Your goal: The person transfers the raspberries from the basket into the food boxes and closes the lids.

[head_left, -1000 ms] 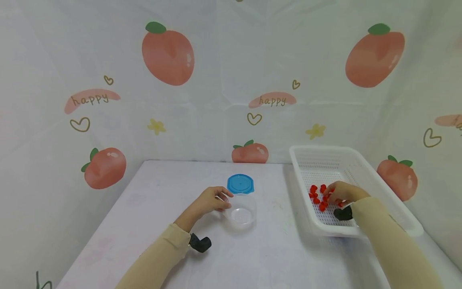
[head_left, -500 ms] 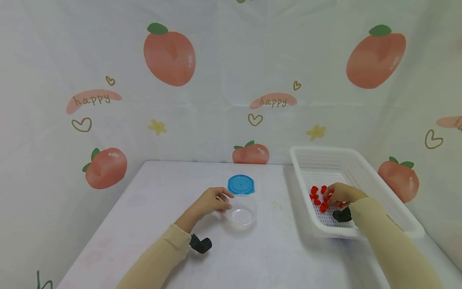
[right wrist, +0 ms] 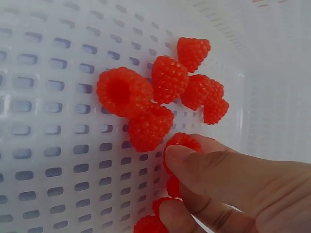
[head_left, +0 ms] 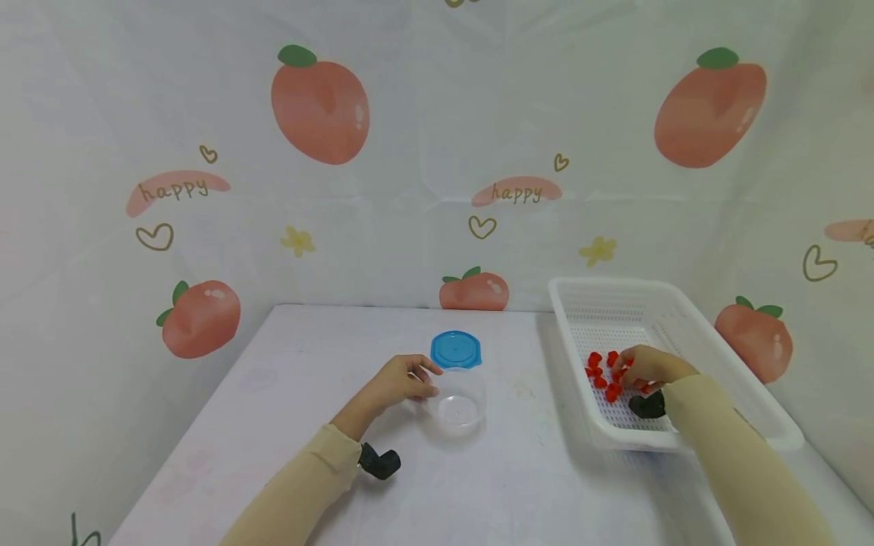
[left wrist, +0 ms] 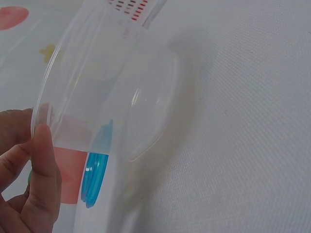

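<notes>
My left hand [head_left: 399, 379] pinches the rim of a round, clear plastic container [head_left: 457, 411] between thumb and fingers. In the left wrist view the thumb lies on the near side of the rim, and the container [left wrist: 150, 107] is right over the white tabletop. Inside a white perforated basket on the right, my right hand [head_left: 645, 365] reaches down among red raspberries [head_left: 612, 392]. The right wrist view shows its thumb and a finger pinching one raspberry [right wrist: 183, 140]. Several others [right wrist: 124, 92] lie close by on the basket floor, some partly hidden behind the fingers.
A blue lid [head_left: 455, 349] lies on the table [head_left: 328, 341] just behind the container. The tall-sided basket [head_left: 778, 434] takes up the right end of the table. A cloth printed with peaches [head_left: 319, 111] hangs right behind the table.
Both hands stay nearly in place; the container and raspberries look the same. Only a slight shift of the head view shows.
</notes>
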Available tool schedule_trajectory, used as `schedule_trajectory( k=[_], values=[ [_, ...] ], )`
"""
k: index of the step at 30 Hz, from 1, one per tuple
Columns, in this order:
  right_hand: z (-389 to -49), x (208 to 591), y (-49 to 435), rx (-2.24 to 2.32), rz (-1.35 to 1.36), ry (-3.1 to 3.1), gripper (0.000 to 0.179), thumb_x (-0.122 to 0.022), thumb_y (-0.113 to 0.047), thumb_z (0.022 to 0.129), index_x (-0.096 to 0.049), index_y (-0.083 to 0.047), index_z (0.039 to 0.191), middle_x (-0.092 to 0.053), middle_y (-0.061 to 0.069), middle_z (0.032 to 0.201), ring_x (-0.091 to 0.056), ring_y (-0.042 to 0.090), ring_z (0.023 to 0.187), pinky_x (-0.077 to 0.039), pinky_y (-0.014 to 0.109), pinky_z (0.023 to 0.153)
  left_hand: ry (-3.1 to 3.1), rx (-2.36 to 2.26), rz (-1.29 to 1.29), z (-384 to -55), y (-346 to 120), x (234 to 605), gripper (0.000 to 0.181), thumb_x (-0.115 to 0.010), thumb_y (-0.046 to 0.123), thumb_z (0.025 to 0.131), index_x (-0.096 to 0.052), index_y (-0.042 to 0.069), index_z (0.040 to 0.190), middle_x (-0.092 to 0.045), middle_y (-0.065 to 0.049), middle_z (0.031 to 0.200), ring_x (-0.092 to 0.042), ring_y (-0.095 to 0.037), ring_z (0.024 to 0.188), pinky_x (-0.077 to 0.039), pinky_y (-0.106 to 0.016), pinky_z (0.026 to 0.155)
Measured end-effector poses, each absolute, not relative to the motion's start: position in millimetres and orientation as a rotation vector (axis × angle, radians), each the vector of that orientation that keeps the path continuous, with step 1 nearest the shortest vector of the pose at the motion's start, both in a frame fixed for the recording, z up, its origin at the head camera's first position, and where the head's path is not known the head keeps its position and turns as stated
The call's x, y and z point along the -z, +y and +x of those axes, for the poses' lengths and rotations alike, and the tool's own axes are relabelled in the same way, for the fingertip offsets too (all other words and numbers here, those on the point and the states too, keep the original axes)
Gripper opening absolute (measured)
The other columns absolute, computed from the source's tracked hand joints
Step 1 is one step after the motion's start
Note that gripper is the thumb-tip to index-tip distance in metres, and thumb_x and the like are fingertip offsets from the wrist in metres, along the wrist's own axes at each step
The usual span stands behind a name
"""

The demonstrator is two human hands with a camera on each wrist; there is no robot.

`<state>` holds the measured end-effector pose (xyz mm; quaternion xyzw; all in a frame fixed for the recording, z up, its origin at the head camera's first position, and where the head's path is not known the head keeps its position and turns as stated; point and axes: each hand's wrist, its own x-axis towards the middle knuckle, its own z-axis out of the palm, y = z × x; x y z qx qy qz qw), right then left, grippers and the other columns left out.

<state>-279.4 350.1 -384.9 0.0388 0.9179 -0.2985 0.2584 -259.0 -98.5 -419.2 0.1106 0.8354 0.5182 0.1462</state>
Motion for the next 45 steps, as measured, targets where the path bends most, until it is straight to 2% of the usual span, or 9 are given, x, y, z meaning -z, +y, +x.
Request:
schedule_trajectory(
  k=[5,15,21,26,31,35,38,42,45],
  values=[
    [-282,386,356,0.87,0.066,2.462,0.028,-0.064,-0.01,0.088,-0.058,0.002,0.113,-0.054,0.006,0.081,-0.051,0.019,0.076,-0.052,0.03,0.069,2.398,-1.508,0.324,-258,-99,418,0.032,-0.076,0.007,0.081,-0.066,0.002,0.112,-0.055,-0.007,0.086,-0.056,-0.016,0.068,-0.055,-0.025,0.064],
    [-285,382,366,1.04,0.009,2.456,0.038,-0.058,-0.014,0.094,-0.05,0.007,0.124,-0.063,0.009,0.096,-0.056,0.022,0.086,-0.053,0.036,0.078,2.407,-1.482,0.358,-259,-100,420,0.032,-0.074,0.007,0.083,-0.065,0.001,0.112,-0.055,-0.007,0.085,-0.058,-0.015,0.066,-0.056,-0.024,0.065],
    [-284,377,368,1.142,-0.056,2.48,0.041,-0.058,-0.017,0.095,-0.047,0.008,0.126,-0.069,0.006,0.096,-0.061,0.021,0.087,-0.055,0.037,0.082,2.404,-1.488,0.328,-260,-99,420,0.032,-0.075,0.008,0.082,-0.066,0.002,0.112,-0.055,-0.007,0.085,-0.058,-0.016,0.066,-0.056,-0.026,0.065],
    [-282,371,365,1.22,-0.094,2.515,0.048,-0.057,-0.021,0.097,-0.042,0.01,0.131,-0.064,0.02,0.112,-0.06,0.023,0.092,-0.054,0.043,0.09,2.414,-1.484,0.313,-260,-98,419,0.03,-0.075,0.008,0.082,-0.067,0.004,0.111,-0.056,-0.007,0.085,-0.058,-0.016,0.066,-0.056,-0.026,0.065],
    [-279,365,361,1.299,-0.113,2.529,0.053,-0.054,-0.025,0.099,-0.036,0.009,0.137,-0.05,0.032,0.134,-0.061,0.03,0.107,-0.047,0.051,0.099,2.431,-1.474,0.305,-259,-97,418,0.03,-0.076,0.008,0.082,-0.067,0.005,0.11,-0.056,-0.007,0.085,-0.058,-0.016,0.066,-0.056,-0.025,0.065],
    [-279,361,355,1.345,-0.159,2.544,0.055,-0.053,-0.028,0.099,-0.036,0.006,0.138,-0.056,0.024,0.129,-0.062,0.026,0.108,-0.049,0.047,0.098,2.439,-1.469,0.312,-259,-98,418,0.031,-0.076,0.008,0.081,-0.067,0.004,0.11,-0.056,-0.006,0.084,-0.059,-0.015,0.065,-0.056,-0.025,0.065],
    [-278,356,349,1.389,-0.194,2.546,0.055,-0.054,-0.03,0.098,-0.037,0.004,0.138,-0.062,0.007,0.12,-0.063,0.012,0.1,-0.053,0.035,0.092,2.443,-1.464,0.313,-258,-98,417,0.031,-0.076,0.008,0.081,-0.067,0.004,0.11,-0.056,-0.006,0.084,-0.059,-0.015,0.065,-0.056,-0.026,0.065],
    [-277,352,341,1.475,-0.249,2.52,0.053,-0.054,-0.028,0.099,-0.037,0.006,0.137,-0.061,-0.01,0.108,-0.062,-0.001,0.092,-0.054,0.023,0.086,2.44,-1.461,0.317,-258,-98,417,0.031,-0.076,0.008,0.081,-0.067,0.003,0.111,-0.056,-0.006,0.084,-0.059,-0.016,0.066,-0.056,-0.026,0.065],
    [-275,347,332,1.538,-0.291,2.494,0.052,-0.053,-0.025,0.1,-0.036,0.007,0.137,-0.059,-0.014,0.105,-0.062,-0.002,0.092,-0.053,0.02,0.084,2.433,-1.464,0.322,-258,-98,418,0.032,-0.076,0.008,0.081,-0.066,0.003,0.111,-0.056,-0.006,0.084,-0.059,-0.016,0.067,-0.056,-0.026,0.065]
  ],
)
